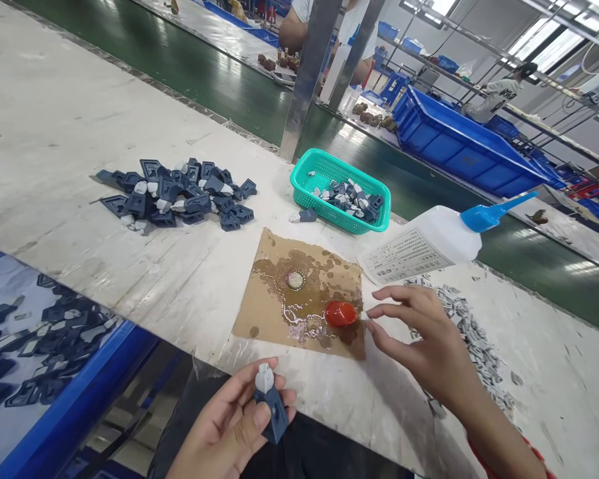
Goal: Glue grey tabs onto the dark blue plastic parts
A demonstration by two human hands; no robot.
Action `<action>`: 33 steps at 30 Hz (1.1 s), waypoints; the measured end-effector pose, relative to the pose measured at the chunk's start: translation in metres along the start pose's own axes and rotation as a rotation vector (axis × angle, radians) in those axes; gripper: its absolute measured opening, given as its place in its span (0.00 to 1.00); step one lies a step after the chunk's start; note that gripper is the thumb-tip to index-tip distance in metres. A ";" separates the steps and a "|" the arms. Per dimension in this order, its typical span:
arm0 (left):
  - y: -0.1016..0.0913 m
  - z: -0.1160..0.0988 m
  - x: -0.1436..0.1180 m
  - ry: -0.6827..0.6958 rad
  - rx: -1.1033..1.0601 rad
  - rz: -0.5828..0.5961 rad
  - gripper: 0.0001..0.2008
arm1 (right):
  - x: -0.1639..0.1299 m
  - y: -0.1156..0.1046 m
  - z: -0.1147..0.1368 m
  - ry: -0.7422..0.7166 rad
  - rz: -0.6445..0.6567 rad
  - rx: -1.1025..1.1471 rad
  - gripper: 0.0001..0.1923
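The scene was a factory hall with long white worktables, a green floor, blue crates [459,143] beyond, and another person seated at the far bench. On the near table [70,133] lay a stained piece of cardboard [274,313], wet with glue, carrying a small round cap [295,280] near its middle and a red cap [340,313] at its right edge.

The left hand [229,426] was low at the table's front edge, closed around a dark blue plastic part [274,409] with a pale grey insert [264,378] sticking up from its top, thumb across the blue body. The right hand [429,346] held nothing; its fingers were loosely spread, the fingertips just beside the red cap, though whether they touched it could not be told. Under and behind that hand was a scatter of small grey pieces [474,339].

A white glue bottle [429,246] with a blue nozzle lay on its side beyond the cardboard. A teal basket [329,173] behind held more blue and grey parts, one loose part [304,215] lay just in front of it, and a heap of blue parts [180,196] sat to the left. A blue tray [80,392] at the lower left held further parts.
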State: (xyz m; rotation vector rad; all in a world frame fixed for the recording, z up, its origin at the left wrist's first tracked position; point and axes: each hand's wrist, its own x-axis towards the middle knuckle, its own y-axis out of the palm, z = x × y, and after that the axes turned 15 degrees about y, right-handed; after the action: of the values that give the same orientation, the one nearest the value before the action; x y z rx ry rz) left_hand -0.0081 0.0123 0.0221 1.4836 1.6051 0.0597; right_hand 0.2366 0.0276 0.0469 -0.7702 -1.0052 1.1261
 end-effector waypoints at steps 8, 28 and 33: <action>-0.006 -0.003 -0.002 -0.030 0.012 -0.059 0.16 | 0.016 0.009 0.000 -0.062 0.090 -0.033 0.02; 0.008 0.009 0.005 0.048 0.045 0.082 0.09 | 0.005 0.008 0.019 -0.029 -0.131 -0.045 0.01; 0.007 0.022 0.008 0.195 0.112 0.128 0.08 | -0.018 0.007 0.048 -0.009 -0.098 0.087 0.04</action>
State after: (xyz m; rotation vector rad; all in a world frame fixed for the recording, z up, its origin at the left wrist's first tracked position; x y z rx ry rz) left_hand 0.0118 0.0091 0.0094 1.7095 1.6884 0.1949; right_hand 0.1877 0.0121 0.0541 -0.6405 -0.9848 1.0825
